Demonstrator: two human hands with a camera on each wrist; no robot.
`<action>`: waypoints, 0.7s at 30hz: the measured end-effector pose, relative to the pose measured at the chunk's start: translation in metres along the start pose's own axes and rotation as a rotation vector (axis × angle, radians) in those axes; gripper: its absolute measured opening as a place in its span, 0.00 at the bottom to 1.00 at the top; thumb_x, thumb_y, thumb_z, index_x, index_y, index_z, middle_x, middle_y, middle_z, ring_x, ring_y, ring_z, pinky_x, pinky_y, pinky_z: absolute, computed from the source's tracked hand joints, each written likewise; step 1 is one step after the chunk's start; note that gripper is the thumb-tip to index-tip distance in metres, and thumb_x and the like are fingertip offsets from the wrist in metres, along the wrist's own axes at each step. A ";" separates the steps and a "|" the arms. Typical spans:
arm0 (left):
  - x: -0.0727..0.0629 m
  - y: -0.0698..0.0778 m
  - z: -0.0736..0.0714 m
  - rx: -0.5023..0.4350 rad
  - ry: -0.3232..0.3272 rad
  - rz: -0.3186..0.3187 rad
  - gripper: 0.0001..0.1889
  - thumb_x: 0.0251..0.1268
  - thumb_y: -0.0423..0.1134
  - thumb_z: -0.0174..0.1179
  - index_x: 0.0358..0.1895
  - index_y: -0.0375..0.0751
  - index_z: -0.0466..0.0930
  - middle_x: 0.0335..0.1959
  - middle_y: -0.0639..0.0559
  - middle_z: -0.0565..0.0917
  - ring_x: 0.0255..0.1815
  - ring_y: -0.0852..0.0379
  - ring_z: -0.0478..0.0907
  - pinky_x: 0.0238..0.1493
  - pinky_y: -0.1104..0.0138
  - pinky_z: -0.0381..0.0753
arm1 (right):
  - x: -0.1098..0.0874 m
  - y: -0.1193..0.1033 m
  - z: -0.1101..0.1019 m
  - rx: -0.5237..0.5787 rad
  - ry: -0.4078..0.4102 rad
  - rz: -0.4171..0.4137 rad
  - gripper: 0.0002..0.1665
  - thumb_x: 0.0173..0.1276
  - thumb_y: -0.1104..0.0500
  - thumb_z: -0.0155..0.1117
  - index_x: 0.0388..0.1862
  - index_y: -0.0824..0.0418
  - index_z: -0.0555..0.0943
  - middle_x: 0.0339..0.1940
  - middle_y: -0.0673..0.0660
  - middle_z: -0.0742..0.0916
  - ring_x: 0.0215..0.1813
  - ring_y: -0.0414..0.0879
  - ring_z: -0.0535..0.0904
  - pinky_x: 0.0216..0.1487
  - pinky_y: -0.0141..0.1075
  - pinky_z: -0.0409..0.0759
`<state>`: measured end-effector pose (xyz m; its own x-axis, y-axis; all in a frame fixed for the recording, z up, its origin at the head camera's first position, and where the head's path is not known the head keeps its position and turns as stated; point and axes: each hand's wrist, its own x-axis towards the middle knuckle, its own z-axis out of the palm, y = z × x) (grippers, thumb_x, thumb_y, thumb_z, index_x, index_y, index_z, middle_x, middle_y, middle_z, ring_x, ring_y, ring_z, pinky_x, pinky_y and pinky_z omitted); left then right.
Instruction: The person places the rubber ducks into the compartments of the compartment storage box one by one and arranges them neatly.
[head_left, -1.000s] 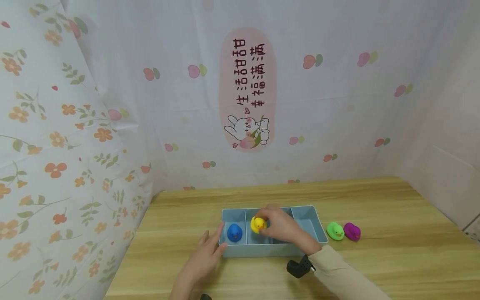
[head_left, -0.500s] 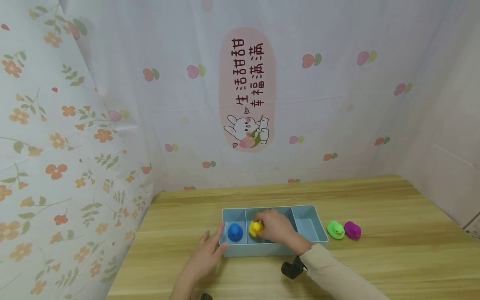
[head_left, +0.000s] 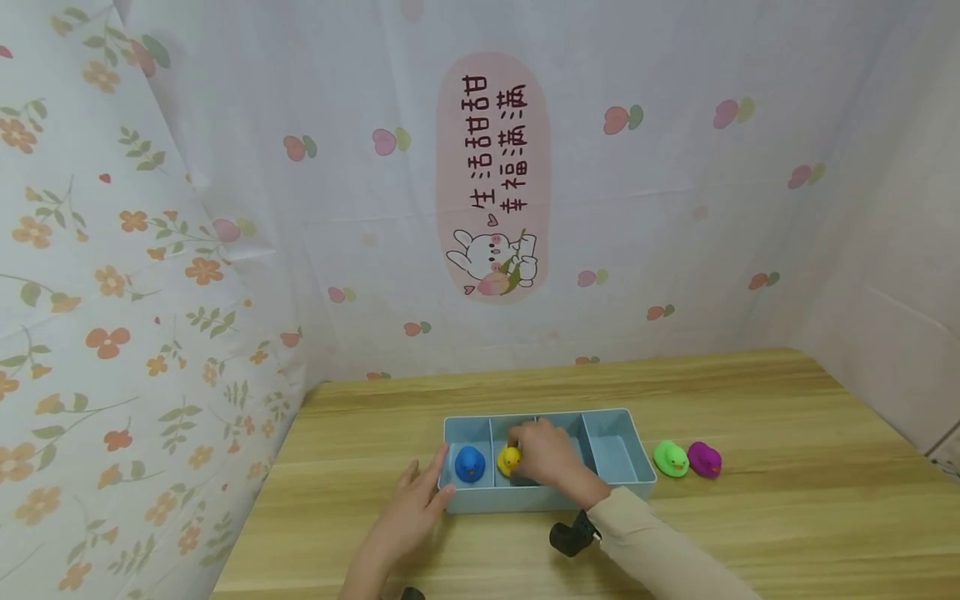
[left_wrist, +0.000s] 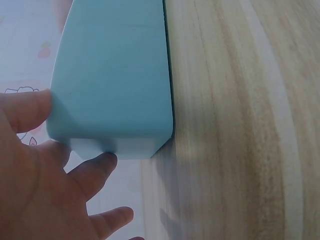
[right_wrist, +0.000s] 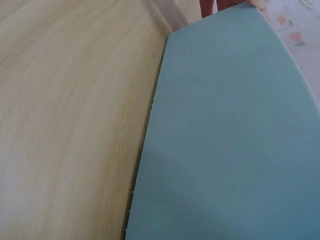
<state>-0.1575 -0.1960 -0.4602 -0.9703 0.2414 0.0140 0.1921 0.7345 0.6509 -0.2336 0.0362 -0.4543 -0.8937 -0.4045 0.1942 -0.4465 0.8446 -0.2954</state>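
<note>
One yellow duck (head_left: 507, 461) in box (head_left: 517, 500)

This looks like a curtained-off nook, in a home or a studio I cannot tell, where a light-brown wood-grain table (head_left: 780, 425) is bordered by a white cloth sheet with orange flowers (head_left: 67, 275) and a white cloth backdrop (head_left: 660, 217) bearing a pink oval print (head_left: 495, 167) with a cartoon rabbit (head_left: 486, 248).
</note>
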 end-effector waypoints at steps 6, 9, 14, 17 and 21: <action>-0.001 0.001 0.000 -0.006 -0.006 -0.003 0.31 0.75 0.49 0.45 0.76 0.49 0.50 0.69 0.40 0.69 0.72 0.25 0.46 0.55 0.25 0.55 | -0.002 -0.002 -0.001 -0.033 -0.021 -0.013 0.19 0.39 0.54 0.82 0.30 0.55 0.82 0.27 0.50 0.81 0.29 0.47 0.69 0.26 0.40 0.67; -0.001 0.001 0.000 -0.007 -0.004 0.004 0.31 0.75 0.49 0.46 0.76 0.48 0.51 0.69 0.40 0.69 0.72 0.24 0.46 0.56 0.25 0.55 | -0.005 -0.004 -0.003 -0.049 -0.026 -0.012 0.21 0.39 0.50 0.83 0.30 0.54 0.82 0.26 0.49 0.81 0.29 0.46 0.68 0.26 0.39 0.66; -0.002 0.001 0.000 0.001 0.000 0.018 0.31 0.75 0.49 0.46 0.76 0.47 0.52 0.68 0.40 0.69 0.72 0.23 0.46 0.55 0.25 0.55 | -0.008 -0.006 -0.008 -0.053 -0.008 -0.003 0.23 0.40 0.43 0.81 0.31 0.53 0.83 0.28 0.48 0.81 0.32 0.46 0.69 0.28 0.37 0.62; -0.002 0.002 0.000 0.000 0.001 0.019 0.31 0.74 0.50 0.46 0.76 0.48 0.52 0.67 0.39 0.70 0.71 0.23 0.47 0.54 0.24 0.56 | -0.010 -0.008 -0.011 -0.055 0.030 -0.011 0.26 0.42 0.39 0.79 0.35 0.52 0.84 0.36 0.50 0.84 0.37 0.48 0.72 0.30 0.38 0.62; -0.002 0.003 0.000 -0.002 0.006 0.012 0.31 0.74 0.50 0.46 0.76 0.49 0.51 0.67 0.39 0.70 0.72 0.23 0.47 0.53 0.24 0.56 | -0.012 -0.009 -0.018 -0.043 0.077 -0.037 0.27 0.43 0.39 0.79 0.38 0.53 0.84 0.40 0.51 0.83 0.38 0.49 0.73 0.31 0.39 0.61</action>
<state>-0.1553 -0.1944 -0.4582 -0.9689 0.2461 0.0263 0.2033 0.7305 0.6519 -0.2184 0.0400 -0.4371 -0.8699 -0.4088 0.2758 -0.4752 0.8445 -0.2471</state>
